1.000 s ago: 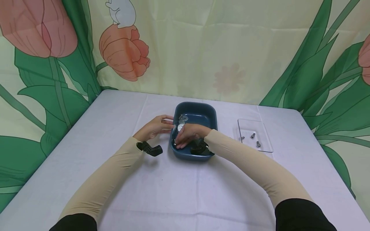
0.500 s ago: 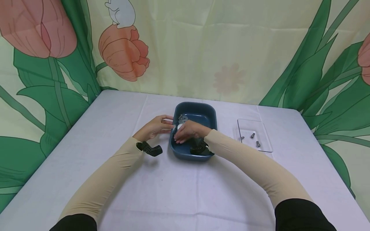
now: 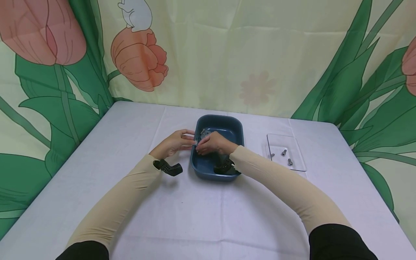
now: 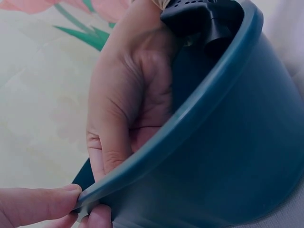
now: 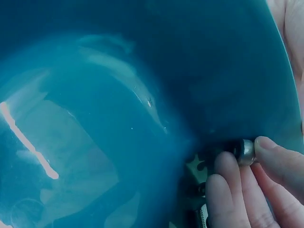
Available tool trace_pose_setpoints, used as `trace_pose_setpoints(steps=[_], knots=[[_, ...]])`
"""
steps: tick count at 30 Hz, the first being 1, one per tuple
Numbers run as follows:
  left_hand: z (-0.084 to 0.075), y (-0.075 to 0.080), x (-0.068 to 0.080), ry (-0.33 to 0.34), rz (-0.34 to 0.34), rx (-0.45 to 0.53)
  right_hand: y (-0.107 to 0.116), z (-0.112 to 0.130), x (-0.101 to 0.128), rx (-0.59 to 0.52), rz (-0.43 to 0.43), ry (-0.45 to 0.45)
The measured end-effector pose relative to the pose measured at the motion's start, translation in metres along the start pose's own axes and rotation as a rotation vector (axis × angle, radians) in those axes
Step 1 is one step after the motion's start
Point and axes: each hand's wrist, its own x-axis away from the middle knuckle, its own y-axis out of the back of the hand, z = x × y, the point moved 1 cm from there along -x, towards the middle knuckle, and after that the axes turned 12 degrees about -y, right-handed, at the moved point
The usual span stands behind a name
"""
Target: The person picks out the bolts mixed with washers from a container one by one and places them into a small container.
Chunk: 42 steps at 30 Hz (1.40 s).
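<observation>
From the head camera we see a blue tray (image 3: pixel 236 126) in the middle of the surface (image 3: pixel 182 216), which is covered in a pale cloth. Our left hand (image 3: pixel 173 143) is at the tray's left rim, fingers reaching to the edge. Our right hand (image 3: pixel 212 143) is inside the tray near its far left corner, fingers curled down over small metal parts (image 3: pixel 202 133) lying there. To the right, apart from the tray, a clear plate (image 3: pixel 286 151) carries three screws (image 3: pixel 284 152).

In the left wrist view, the left hand's fingertips (image 4: pixel 38 204) pinch the tray's rim (image 4: pixel 190 114) between thumb and finger. Beyond the rim we see the right hand (image 4: pixel 128 95) inside the tray.

In the right wrist view, the right hand's fingers (image 5: pixel 228 190) are bent against the tray's inner wall (image 5: pixel 142 71), and between fingertip and thumb they pinch a small silver metal piece (image 5: pixel 245 151). Other metal parts lie dim beneath the fingers; we cannot tell what they are.
</observation>
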Motion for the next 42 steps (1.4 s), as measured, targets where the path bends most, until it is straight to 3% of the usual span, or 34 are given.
trace_pose_setpoints(steps=[13,19,35,42], knots=[[0.001,0.001,0.0,-0.015,0.012,-0.008,0.006,0.002,0.003,-0.062,-0.054,0.024],[0.003,0.001,-0.001,-0.015,0.012,-0.001,0.014,0.006,0.004,-0.087,-0.099,0.088],[0.001,0.001,0.0,-0.005,0.011,0.02,0.036,0.016,0.019,0.005,-0.133,0.162],[0.0,0.0,0.0,-0.001,0.007,0.012,0.048,0.019,0.031,0.103,-0.152,0.195]])
